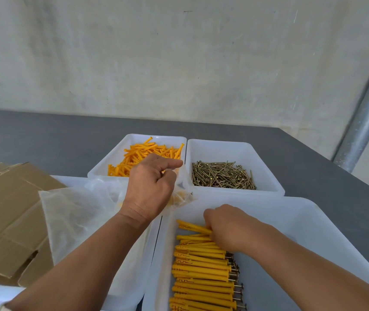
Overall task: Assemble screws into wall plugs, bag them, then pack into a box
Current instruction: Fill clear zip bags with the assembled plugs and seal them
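The person's left hand (pixel 149 187) is raised over the gap between the trays. Its thumb and forefinger pinch the top edge of a small clear bag (pixel 182 197) and the other fingers are curled into the palm. The bag hangs just below the hand, with some yellow pieces showing dimly inside; how many cannot be told. The right hand (pixel 226 227) is down in the large white tray (pixel 313 221), fingers curled round a few assembled plugs (pixel 201 272) at the far end of the row, the fingertips themselves hidden under the hand. The plugs lie side by side in a neat column along the tray's left part, yellow bodies pointing left and screw heads sticking out on the right. Behind it stand two smaller white bins, touching each other: the left one holds loose orange wall plugs (pixel 147 153), the right one loose brass-coloured screws (pixel 221 176). To the left, a second tray (pixel 129 283) carries a heap of empty clear bags (pixel 78 209). Flattened cardboard boxes (pixel 6 216) are stacked at the far left. All of it rests on a dark grey table (pixel 44 142) set against a pale wall, with a metal pole (pixel 367 122) at the right.
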Demonstrator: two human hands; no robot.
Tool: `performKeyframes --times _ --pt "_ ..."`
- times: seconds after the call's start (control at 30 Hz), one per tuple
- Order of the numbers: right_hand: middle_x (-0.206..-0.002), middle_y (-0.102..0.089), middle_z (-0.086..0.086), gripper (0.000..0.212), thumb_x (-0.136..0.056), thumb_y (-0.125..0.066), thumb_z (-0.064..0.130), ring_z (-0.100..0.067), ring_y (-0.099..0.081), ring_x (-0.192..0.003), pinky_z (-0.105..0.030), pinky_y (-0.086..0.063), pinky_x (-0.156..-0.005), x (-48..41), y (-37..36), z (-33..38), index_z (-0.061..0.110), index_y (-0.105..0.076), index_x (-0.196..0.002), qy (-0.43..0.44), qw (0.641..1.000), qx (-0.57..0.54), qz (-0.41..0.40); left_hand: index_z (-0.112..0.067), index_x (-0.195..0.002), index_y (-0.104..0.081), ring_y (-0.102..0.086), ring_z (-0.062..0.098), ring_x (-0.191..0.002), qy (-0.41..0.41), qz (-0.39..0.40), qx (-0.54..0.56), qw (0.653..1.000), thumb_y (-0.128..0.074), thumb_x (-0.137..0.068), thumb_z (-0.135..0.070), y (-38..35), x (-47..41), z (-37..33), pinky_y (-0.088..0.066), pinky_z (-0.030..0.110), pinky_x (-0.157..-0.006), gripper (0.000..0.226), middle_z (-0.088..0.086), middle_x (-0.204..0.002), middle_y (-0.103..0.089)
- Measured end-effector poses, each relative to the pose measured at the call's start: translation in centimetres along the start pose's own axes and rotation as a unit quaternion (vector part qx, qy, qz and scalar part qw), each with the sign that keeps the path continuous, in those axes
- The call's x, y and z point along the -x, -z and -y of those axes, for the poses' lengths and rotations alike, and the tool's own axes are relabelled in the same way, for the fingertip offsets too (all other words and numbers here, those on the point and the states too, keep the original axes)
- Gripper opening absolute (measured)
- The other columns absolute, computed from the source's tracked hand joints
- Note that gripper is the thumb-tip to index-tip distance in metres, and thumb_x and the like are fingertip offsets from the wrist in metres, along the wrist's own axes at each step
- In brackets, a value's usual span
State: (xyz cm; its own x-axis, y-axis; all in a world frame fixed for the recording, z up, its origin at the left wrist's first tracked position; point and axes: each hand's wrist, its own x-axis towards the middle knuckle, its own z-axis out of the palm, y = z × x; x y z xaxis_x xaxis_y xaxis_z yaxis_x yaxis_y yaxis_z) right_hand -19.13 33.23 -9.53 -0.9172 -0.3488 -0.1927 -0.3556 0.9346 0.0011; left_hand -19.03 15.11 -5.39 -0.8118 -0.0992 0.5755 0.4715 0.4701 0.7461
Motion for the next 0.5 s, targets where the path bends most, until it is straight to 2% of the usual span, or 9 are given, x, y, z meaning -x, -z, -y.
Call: performKeyframes --times 0.07,0.13,0.2,0.23,0.3,0.33,0.43,0.5 --pt "-0.096 -0.053 -0.003 0.008 -0.093 -0.051 0.013 -0.017 -0.047 -0.086 -0.024 -0.033 -0.056 -0.06 0.15 -0.09 0.015 -0.055 -0.101 -0.003 1.0 0.002 0.013 -0.013 -0.104 -0.076 -0.061 0.02 -0.075 0.0 0.001 -0.001 1.0 -0.053 -0.085 0.005 0.01 -0.03 0.0 -0.053 0.036 -0.075 0.036 -0.003 -0.097 -0.063" --pt "-0.087 -0.053 -0.002 0.008 -0.093 -0.052 0.014 -0.016 -0.049 -0.081 -0.023 -0.032 -0.052 -0.27 0.08 -0.21 0.014 -0.055 -0.086 -0.005 1.0 0.016 0.026 -0.013 -0.104 -0.076 -0.061 0.019 -0.075 0.0 0.002 -0.002 1.0 -0.053 -0.085 0.006 -0.01 -0.06 -0.01 -0.053 0.035 -0.074 0.036 -0.004 -0.097 -0.063" --pt "-0.077 -0.048 0.001 0.02 -0.092 -0.053 0.014 -0.015 -0.049 -0.075 -0.022 -0.03 -0.049 -0.3 -0.08 -0.14 0.016 -0.05 -0.072 -0.012 0.999 0.022 0.036 -0.013 -0.104 -0.076 -0.061 0.019 -0.075 0.003 0.002 -0.001 1.0 -0.053 -0.085 0.005 -0.02 -0.09 0.01 -0.052 0.034 -0.074 0.035 -0.004 -0.097 -0.063" --pt "-0.079 -0.05 0.001 0.017 -0.091 -0.054 0.013 -0.015 -0.05 -0.076 -0.022 -0.03 -0.049 -0.33 -0.12 -0.18 0.015 -0.053 -0.074 -0.013 0.999 0.021 0.034 -0.014 -0.105 -0.076 -0.061 0.019 -0.074 0.004 0.002 -0.001 1.0 -0.053 -0.085 0.005 -0.03 -0.12 0.03 -0.052 0.033 -0.074 0.035 -0.003 -0.098 -0.063" --pt "-0.091 -0.056 -0.002 0.006 -0.091 -0.054 0.013 -0.016 -0.052 -0.082 -0.022 -0.032 -0.051 -0.23 -0.03 -0.12 0.013 -0.059 -0.091 -0.007 1.0 0.013 0.025 -0.014 -0.105 -0.076 -0.061 0.019 -0.074 0.004 0.004 0.0 1.0 -0.053 -0.085 0.005 -0.06 -0.11 0.06 -0.051 0.032 -0.072 0.035 -0.002 -0.098 -0.063" --pt "-0.094 -0.055 -0.001 0.007 -0.092 -0.053 0.013 -0.016 -0.05 -0.084 -0.022 -0.031 -0.052 -0.12 0.01 -0.11 0.013 -0.057 -0.097 -0.006 1.0 0.004 0.023 -0.014 -0.105 -0.076 -0.061 0.019 -0.075 0.003 0.004 -0.001 1.0 -0.053 -0.085 0.005 -0.07 -0.1 0.05 -0.051 0.032 -0.072 0.035 -0.002 -0.098 -0.063" --pt "-0.081 -0.04 0.006 0.008 -0.094 -0.052 0.016 -0.014 -0.044 -0.082 -0.022 -0.028 -0.052 0.18 0.27 -0.15 0.02 -0.045 -0.093 -0.004 0.999 -0.014 0.032 -0.014 -0.104 -0.076 -0.062 0.018 -0.078 -0.001 0.003 -0.007 1.0 -0.054 -0.084 0.005 -0.06 -0.08 0.03 -0.052 0.033 -0.073 0.036 -0.002 -0.097 -0.064" --pt "-0.079 -0.039 0.006 0.008 -0.094 -0.052 0.016 -0.014 -0.046 -0.083 -0.023 -0.029 -0.052 0.27 0.48 -0.1 0.02 -0.046 -0.092 -0.003 0.999 -0.013 0.041 -0.013 -0.104 -0.076 -0.062 0.019 -0.078 -0.001 0.003 -0.009 1.0 -0.054 -0.084 0.006 -0.04 -0.07 0.06 -0.052 0.034 -0.074 0.036 -0.003 -0.096 -0.063"
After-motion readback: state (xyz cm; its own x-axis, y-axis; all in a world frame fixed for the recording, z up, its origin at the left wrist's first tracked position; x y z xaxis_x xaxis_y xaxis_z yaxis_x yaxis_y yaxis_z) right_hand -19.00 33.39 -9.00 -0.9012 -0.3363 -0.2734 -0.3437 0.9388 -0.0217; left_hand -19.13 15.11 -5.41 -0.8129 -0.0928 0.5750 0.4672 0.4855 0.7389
